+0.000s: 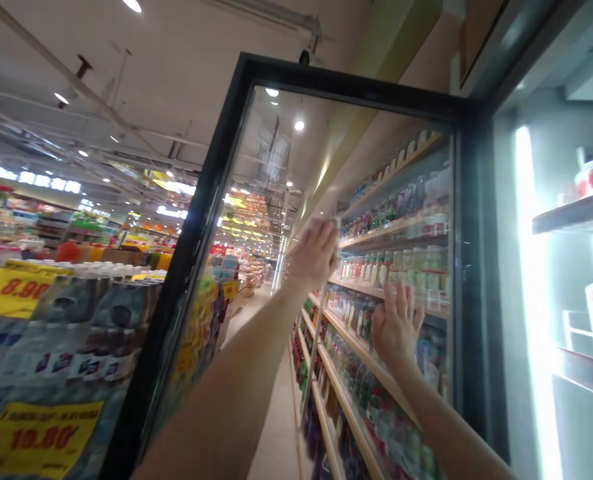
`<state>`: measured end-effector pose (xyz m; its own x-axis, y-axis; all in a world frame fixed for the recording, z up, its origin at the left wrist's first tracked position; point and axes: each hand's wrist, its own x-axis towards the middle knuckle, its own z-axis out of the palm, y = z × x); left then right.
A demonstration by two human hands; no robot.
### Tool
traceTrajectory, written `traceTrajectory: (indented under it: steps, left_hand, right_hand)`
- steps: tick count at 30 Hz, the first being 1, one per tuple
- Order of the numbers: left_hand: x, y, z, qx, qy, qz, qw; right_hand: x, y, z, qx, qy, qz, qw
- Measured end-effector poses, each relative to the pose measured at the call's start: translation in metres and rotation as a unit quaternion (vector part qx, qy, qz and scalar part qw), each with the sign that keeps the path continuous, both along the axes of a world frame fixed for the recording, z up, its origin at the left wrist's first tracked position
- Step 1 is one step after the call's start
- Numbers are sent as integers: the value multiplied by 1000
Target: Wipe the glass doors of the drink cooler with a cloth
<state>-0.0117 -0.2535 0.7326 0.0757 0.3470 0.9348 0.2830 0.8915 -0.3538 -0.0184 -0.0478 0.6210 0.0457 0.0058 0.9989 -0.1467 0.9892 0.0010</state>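
My left hand [315,255] is raised against the glass pane [296,173] of a black-framed door. Under its fingers is a whitish cloth [335,225], mostly covered by the hand and blurred. Lower and to the right, my right hand [399,323] rests at the same pane with fingers upward and slightly apart, nothing visible in it. Through or in the glass appear shelves of bottles [376,267], partly behind both hands.
The black door frame [176,267] stands swung out, hinged at the right. Beyond it are lit cooler shelves [576,212] with containers. At left are stacked bottle packs [76,360] with yellow price signs [41,437]. A pale aisle floor [276,427] runs ahead.
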Motion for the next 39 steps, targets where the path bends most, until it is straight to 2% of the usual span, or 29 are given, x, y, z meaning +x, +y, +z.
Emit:
traceTrajectory:
  steps: [2, 3, 4, 5, 7, 8, 9, 10, 11, 14, 16, 18, 22, 24, 26, 28, 30, 31, 32, 34, 36, 37, 38, 39]
  left_hand:
    - [2, -21, 16, 134, 9, 1, 991]
    - [3, -26, 19, 173, 12, 3, 985]
    - [5, -25, 19, 180, 13, 5, 984]
    - [7, -20, 16, 149, 12, 6, 989]
    - [10, -2, 6, 0, 7, 5, 1000]
    - [11, 5, 2, -81, 4, 3, 997]
    - [11, 7, -1, -136, -1, 2, 991]
    - [11, 4, -1, -150, -4, 4, 989]
    - [11, -5, 2, -121, -5, 8, 993]
    - [12, -47, 15, 76, 11, 21, 997]
    - [13, -65, 17, 145, 26, 21, 989]
    - [13, -62, 9, 126, 31, 21, 991]
    - [12, -39, -10, -16, 18, 30, 999]
    - [13, -50, -5, -33, 15, 33, 999]
    - [16, -78, 8, 33, 27, 35, 998]
    - [18, -104, 21, 151, 46, 34, 987]
    - [20, -109, 26, 221, 52, 35, 973]
    - [21, -103, 25, 215, 46, 39, 975]
    - [21, -91, 22, 179, 37, 44, 982]
    - [22, -64, 14, 29, 18, 47, 998]
    - [24, -48, 12, -113, 6, 42, 993]
    - [25, -48, 15, -136, -1, 42, 990]
    - [27, -54, 19, -117, -7, 45, 992]
    - [29, -62, 25, -58, -11, 50, 997]
  right_hand:
    - [1, 0, 0, 3, 2, -3, 1000]
    - [1, 0, 0, 4, 2, -4, 1000]
    - [2, -1, 0, 2, 4, -4, 1000]
    - [3, -1, 1, -2, 4, -3, 1000]
    - [4, -1, 1, -2, 1, 2, 1000]
    - [4, 0, 1, 1, 0, 4, 1000]
    - [4, 0, 0, 4, 0, 6, 1000]
    - [3, 1, 0, 5, 2, 8, 1000]
    - [3, 3, -1, 7, 5, 8, 1000]
    - [4, 4, -3, 3, 7, 2, 1000]
    - [7, 0, 1, 8, 3, -6, 1000]
    - [10, -10, 12, 26, -4, -12, 1000]
    - [12, -40, 46, 64, -20, -3, 998]
    - [9, -51, 57, 59, -17, 3, 998]
    - [7, -55, 61, 56, -12, 6, 998]
    - [6, -55, 60, 57, -8, 8, 998]
    - [6, -53, 58, 57, -6, 10, 998]
    - [7, -53, 57, 57, -5, 11, 998]
    - [7, -52, 56, 56, -5, 11, 998]
    - [8, -52, 56, 60, -3, 10, 998]
    - [7, -52, 56, 63, 3, 9, 998]
    - [7, -53, 56, 63, 5, 10, 998]
    - [7, -53, 56, 61, 6, 10, 998]
    - [8, -53, 56, 60, 6, 10, 998]
